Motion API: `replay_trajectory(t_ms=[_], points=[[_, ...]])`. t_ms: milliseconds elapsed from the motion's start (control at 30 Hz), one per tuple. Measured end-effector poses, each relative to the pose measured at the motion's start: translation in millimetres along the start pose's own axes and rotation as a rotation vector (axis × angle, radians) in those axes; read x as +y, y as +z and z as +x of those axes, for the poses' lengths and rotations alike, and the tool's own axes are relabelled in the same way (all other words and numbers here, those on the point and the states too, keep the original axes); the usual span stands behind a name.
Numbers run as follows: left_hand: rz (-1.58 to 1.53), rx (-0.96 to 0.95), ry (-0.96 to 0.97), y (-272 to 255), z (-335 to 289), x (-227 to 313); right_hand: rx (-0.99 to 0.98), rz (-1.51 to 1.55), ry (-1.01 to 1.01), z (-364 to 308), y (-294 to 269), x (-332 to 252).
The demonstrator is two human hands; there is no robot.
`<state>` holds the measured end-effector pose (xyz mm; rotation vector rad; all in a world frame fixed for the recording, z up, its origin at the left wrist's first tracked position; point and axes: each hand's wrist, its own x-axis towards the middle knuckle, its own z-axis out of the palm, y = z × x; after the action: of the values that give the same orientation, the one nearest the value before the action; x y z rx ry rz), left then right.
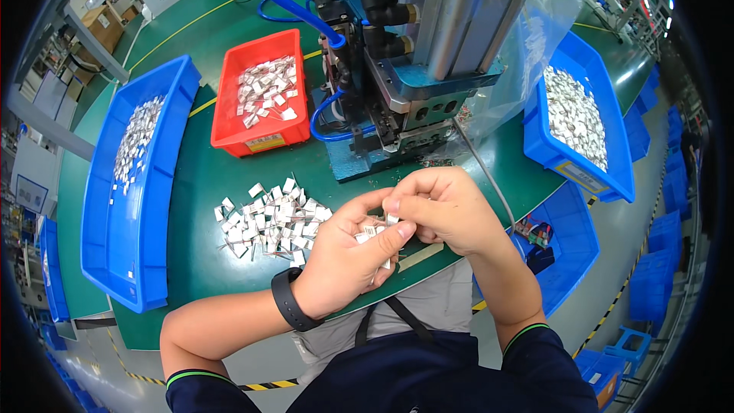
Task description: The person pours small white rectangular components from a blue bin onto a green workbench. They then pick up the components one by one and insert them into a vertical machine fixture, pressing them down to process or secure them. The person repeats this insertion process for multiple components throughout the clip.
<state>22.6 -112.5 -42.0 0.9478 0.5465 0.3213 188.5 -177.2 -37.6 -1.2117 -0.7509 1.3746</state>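
Observation:
My left hand (pixel 344 256), with a black band on its wrist, curls around several small white components (pixel 367 234) near the table's front edge. My right hand (pixel 451 210) meets it there, thumb and fingers pinched at a white component (pixel 392 219) between the two hands. Fingers partly hide these pieces. Just left of my hands, a loose pile of white block-shaped components (pixel 271 218) with thin wire leads lies on the green table (pixel 197 248).
A machine (pixel 413 92) with blue air hoses stands beyond my hands. A red bin (pixel 218 126) and a long blue bin (pixel 149 260) hold white components at left; another blue bin (pixel 547 145) does at right. A lower blue bin (pixel 577 248) sits past the table edge.

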Motion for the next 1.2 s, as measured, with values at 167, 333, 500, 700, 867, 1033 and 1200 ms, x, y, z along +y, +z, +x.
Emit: replay_trajectory(t_ms=[167, 333, 500, 700, 867, 1033, 1200], points=[[-0.040, 0.056, -0.059, -1, -1, 0, 0.063, 0.037, -0.017, -3, -5, 2], [-0.064, 0.062, -0.036, -3, 0, -4, 0.093, -0.011, -0.024, -10, -4, 1], [-0.077, 0.067, -0.028, -1, 0, -3, 0.047, -0.081, -0.048, -12, -7, 6], [-0.109, 0.089, -0.050, -3, 0, -2, -0.011, -0.208, -0.051, -16, -7, 3], [-0.127, 0.077, -0.045, -3, 0, -3, 0.002, -0.135, -0.029, -19, -7, 2], [-0.115, 0.076, -0.050, -1, 0, 0, 0.173, 0.047, -0.089, -3, -18, -9], [-0.099, 0.076, -0.062, -1, 0, 1, 0.211, 0.068, -0.142, 9, -21, -14]])
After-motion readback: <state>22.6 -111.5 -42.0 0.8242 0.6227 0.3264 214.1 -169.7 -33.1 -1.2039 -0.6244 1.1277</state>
